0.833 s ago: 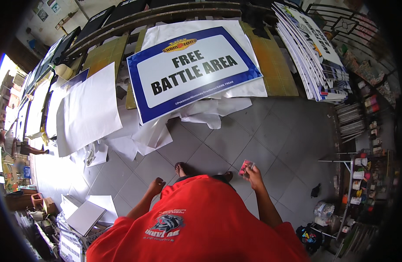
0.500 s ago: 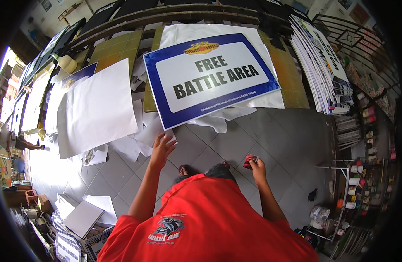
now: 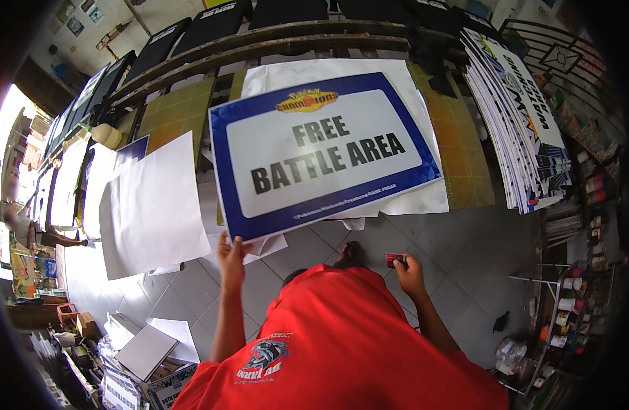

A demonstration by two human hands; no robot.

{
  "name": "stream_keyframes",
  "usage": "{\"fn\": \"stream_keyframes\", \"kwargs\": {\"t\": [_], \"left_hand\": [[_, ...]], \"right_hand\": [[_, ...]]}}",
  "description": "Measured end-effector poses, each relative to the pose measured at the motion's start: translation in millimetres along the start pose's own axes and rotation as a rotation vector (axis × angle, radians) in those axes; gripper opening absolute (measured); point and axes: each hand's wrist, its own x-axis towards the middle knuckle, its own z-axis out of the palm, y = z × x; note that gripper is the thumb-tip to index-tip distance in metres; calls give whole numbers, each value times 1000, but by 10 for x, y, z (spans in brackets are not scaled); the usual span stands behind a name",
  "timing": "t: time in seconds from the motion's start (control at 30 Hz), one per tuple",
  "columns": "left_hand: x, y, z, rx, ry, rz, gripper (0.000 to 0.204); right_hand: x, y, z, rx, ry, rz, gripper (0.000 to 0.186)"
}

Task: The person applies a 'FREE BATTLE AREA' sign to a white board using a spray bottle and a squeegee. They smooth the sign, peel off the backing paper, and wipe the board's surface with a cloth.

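A blue-bordered printed sign board (image 3: 325, 164) lies slanted across the work table, its lower left corner jutting past the near edge. At that corner is my left hand (image 3: 231, 261), its fingers closed on the board's edge. My right hand (image 3: 411, 275) is held apart from the table, over the floor. Pinched in it is a small flat red thing (image 3: 394, 260), possibly a packet; its kind is too small to make out. Beneath the sign lies a large white sheet (image 3: 434, 195).
Left of the sign, a blank white sheet (image 3: 154, 205) hangs over the table edge. Printed boards (image 3: 509, 123) are stacked at the right. Yellowish cutting mats (image 3: 465, 150) cover parts of the table. A rack of small containers (image 3: 564, 301) stands right; boards and papers (image 3: 147, 348) crowd the lower left.
My left hand has closed on the sign's corner, and the sign has slid a little left over the white sheet. The red thing stays in my right hand. The view has shifted.
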Motion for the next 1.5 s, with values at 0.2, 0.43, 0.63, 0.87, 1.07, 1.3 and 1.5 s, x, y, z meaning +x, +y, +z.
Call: {"fn": "stream_keyframes", "kwargs": {"t": [0.2,0.43,0.63,0.87,1.07,1.3,1.5], "left_hand": [[706,603,188,121,-72,-13,28],[1289,657,302,451,-173,-73,33],[1422,654,278,1041,-204,165,34],[1980,763,-44,1163,-147,579,38],[2570,567,202,1193,-470,895,42],[2563,385,115,1115,-420,869,37],[2589,377,86,1137,-397,885,37]], "right_hand": [[377,-39,-267,-98,-20,-9,14],[551,-205,-177,-141,165,-92,14],[1142,-1195,445,-404,268,-386,13],[2336,-2025,1901,-735,68,-750,15],[3132,-2079,3159,-857,-99,-797,15],[2409,-1844,3324,-884,-179,-790,16],[1653,-1795,3279,-881,-194,-847,19]]}}
